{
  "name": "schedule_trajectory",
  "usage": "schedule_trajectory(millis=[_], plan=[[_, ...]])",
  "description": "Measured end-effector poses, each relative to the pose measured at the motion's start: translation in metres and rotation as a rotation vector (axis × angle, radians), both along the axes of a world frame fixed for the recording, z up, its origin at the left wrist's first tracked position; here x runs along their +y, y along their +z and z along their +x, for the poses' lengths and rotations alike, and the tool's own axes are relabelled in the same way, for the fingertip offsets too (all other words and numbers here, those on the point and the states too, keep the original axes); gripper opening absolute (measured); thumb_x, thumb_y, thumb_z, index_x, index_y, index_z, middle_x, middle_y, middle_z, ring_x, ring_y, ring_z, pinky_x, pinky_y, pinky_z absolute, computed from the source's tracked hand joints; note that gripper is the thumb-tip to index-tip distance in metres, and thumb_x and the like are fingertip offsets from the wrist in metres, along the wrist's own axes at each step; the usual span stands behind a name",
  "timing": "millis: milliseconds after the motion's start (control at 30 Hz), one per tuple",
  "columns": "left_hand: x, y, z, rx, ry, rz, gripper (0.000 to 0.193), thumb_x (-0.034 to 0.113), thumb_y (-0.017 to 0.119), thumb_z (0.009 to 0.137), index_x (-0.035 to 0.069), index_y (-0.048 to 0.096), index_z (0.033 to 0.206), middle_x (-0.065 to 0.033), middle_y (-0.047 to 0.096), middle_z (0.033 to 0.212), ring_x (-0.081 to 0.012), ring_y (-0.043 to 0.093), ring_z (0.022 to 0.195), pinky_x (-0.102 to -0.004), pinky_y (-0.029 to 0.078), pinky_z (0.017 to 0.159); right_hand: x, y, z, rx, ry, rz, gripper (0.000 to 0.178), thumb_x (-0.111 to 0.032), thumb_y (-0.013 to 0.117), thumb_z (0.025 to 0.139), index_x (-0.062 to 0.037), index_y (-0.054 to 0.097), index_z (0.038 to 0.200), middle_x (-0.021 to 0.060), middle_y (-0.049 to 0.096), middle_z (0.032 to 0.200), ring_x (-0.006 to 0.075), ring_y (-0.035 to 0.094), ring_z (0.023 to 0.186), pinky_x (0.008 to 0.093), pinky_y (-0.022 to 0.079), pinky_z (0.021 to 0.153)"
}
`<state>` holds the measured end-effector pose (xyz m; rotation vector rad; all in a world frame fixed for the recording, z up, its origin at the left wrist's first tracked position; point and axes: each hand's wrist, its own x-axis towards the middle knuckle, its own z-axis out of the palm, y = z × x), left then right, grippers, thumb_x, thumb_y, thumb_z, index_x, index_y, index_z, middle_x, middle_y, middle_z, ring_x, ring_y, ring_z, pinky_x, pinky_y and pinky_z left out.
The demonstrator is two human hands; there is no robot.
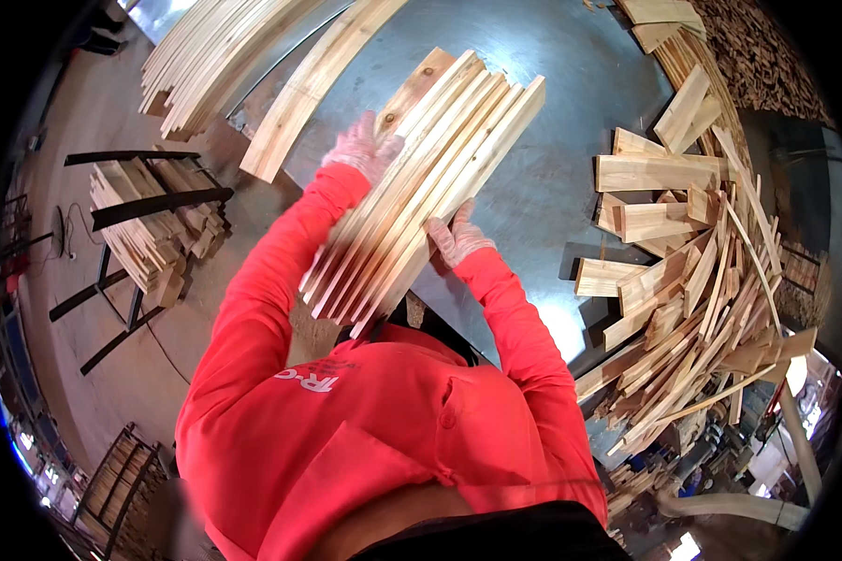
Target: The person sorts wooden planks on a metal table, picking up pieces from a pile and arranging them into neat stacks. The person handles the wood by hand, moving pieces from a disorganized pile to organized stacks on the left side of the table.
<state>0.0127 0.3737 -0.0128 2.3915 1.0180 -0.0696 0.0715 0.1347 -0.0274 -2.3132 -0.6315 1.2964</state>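
Observation:
A bundle of pale wooden boards [430, 173] stands on edge, side by side, over the near edge of the metal table, slanting from lower left to upper right. My left hand [363, 150], in a thin translucent glove, grips its left side, fingers pointing to the far end. On the right side, my right hand [458, 237], gloved the same way, presses against the outermost board with thumb and fingers bent. Beside the bundle's far left, a knotted board [421, 89] shows its broad face close to my left fingertips. The boards hide part of both palms.
The grey metal table [543, 159] spreads beyond the bundle. A long board [313, 84] and a stack of long boards [220, 61] lie at far left. Offcuts and thin strips [692, 280] heap up on the right. A black metal rack [150, 206] holds boards at left.

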Motion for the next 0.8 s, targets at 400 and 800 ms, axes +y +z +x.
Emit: schedule_trajectory(millis=[400, 800], plan=[[-0.014, -0.009, 0.089, -0.047, -0.510, -0.055, 0.081, 0.061, 0.053, 0.085, 0.003, 0.041, 0.140, -0.0214, 0.040, 0.143, -0.0381, 0.035, 0.134, -0.0425, 0.032, 0.109, 0.016, -0.057, 0.129, -0.596, -0.290, 0.370, 0.083, -0.062, 0.053, 0.085, -0.0013, 0.037, 0.139, 0.0290, 0.041, 0.138, 0.0442, 0.046, 0.123, 0.0483, 0.039, 0.101], [-0.030, 0.157, 0.154, -0.615, -0.384, -0.852, 0.064, 0.055, 0.050, 0.089, 0.007, 0.051, 0.132, -0.0132, 0.063, 0.117, -0.0222, 0.060, 0.105, -0.0341, 0.046, 0.094, 0.017, 0.184, 0.237, -0.208, -0.619, 1.095, 0.055, -0.040, 0.050, 0.097, -0.0063, 0.039, 0.139, 0.0135, 0.056, 0.128, 0.0226, 0.058, 0.111, 0.0351, 0.047, 0.096]])
